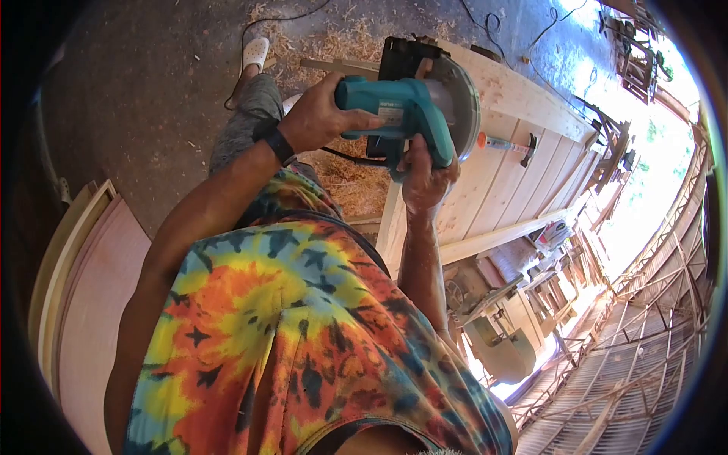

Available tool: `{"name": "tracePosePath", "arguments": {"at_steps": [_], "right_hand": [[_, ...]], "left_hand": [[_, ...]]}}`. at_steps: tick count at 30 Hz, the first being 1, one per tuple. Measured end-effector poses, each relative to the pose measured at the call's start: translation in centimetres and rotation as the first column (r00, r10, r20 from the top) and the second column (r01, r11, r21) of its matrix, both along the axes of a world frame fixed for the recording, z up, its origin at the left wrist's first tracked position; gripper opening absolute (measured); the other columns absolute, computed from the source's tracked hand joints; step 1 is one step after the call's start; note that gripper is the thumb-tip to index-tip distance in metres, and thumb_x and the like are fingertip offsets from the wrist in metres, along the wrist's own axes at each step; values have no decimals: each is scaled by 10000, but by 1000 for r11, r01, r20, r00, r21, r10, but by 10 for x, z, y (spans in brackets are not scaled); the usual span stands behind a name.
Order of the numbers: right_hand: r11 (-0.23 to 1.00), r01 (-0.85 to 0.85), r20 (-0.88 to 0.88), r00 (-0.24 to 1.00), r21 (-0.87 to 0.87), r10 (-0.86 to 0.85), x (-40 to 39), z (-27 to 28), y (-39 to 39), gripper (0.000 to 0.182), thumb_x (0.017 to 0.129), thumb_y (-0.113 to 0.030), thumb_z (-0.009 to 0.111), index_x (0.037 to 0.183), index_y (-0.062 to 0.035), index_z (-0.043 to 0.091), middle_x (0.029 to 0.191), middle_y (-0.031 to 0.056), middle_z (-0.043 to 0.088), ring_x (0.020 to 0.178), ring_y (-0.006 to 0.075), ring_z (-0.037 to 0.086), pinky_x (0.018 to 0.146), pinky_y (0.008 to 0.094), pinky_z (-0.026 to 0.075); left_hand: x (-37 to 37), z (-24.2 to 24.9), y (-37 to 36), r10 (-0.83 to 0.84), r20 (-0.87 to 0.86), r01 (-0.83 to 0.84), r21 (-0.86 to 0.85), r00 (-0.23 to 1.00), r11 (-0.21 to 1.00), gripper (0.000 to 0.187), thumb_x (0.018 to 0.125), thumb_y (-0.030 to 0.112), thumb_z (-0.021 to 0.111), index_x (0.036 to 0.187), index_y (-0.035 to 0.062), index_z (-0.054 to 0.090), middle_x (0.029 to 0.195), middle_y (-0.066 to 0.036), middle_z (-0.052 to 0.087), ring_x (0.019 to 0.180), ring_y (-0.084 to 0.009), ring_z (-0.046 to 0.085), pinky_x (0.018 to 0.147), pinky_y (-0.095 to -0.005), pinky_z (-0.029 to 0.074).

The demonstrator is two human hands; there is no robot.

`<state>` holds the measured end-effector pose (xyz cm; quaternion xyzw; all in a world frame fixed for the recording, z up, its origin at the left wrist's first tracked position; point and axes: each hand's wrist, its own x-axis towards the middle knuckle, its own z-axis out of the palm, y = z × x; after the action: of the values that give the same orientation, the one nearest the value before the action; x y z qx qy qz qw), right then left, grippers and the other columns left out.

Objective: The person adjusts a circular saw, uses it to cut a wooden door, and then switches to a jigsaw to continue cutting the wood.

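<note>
A teal circular saw [394,102] is held up in both hands, over the near end of a pale wooden panel [493,182]. My left hand [322,117], with a dark band on its wrist, is wrapped round the saw's motor housing. Fingers of my right hand [428,178] close round the teal handle. The saw's black base plate faces away from me, and its round guard is on the right. A dark cord hangs below the saw. Whether the blade touches wood cannot be seen.
A hammer-like tool [506,144] with an orange-tipped handle lies on the panel. Wood shavings [345,186] and cords cover parts of the floor [152,76]. Curved wooden pieces [102,280] stand at the left. A machine [500,341] and stacked timber are at the right.
</note>
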<state>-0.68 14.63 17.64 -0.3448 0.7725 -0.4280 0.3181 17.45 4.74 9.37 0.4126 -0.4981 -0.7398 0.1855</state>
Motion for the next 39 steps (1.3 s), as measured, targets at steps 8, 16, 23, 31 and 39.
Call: {"name": "tracePosePath", "arguments": {"at_steps": [8,16,23,31,39], "right_hand": [[998,-56,31,998,-41,57,2,5,-3,86,936,-45,667,958,34,642,684,34,616,532,84,552,485,255,419],[998,-44,33,998,-40,46,2,6,-7,96,945,-52,657,971,39,644,681,38,614,539,86,551,483,260,417],[999,-45,34,998,-28,46,-2,10,3,99,939,-58,657,944,39,640,664,38,607,537,89,551,483,262,413],[999,-29,26,999,-26,30,-4,10,3,93,929,-62,671,931,26,644,648,34,608,529,87,552,479,263,413],[999,-17,37,999,-47,19,-4,8,-3,92,926,-61,670,918,28,646,644,35,607,522,84,554,471,264,414]], "left_hand": [[2,-1,-2,-14,19,14,-14,1000,1000,715,808,356,874,1316,4,514,1116,-97,633,1017,-181,646,880,-323,564],[1,6,-7,17,-40,-17,-2,999,1000,717,804,372,873,1313,6,525,1103,-97,636,1002,-174,645,856,-322,561],[-5,14,3,49,-53,-52,-45,997,998,745,786,409,879,1296,-10,534,1075,-99,639,960,-176,646,831,-326,561],[-6,11,3,22,-45,-23,-33,999,999,747,804,398,871,1339,15,519,1088,-90,638,1001,-178,651,851,-326,563],[-7,7,0,40,-72,-46,-77,997,996,732,807,376,875,1352,42,519,1141,-89,640,1051,-182,648,894,-333,562]]}}
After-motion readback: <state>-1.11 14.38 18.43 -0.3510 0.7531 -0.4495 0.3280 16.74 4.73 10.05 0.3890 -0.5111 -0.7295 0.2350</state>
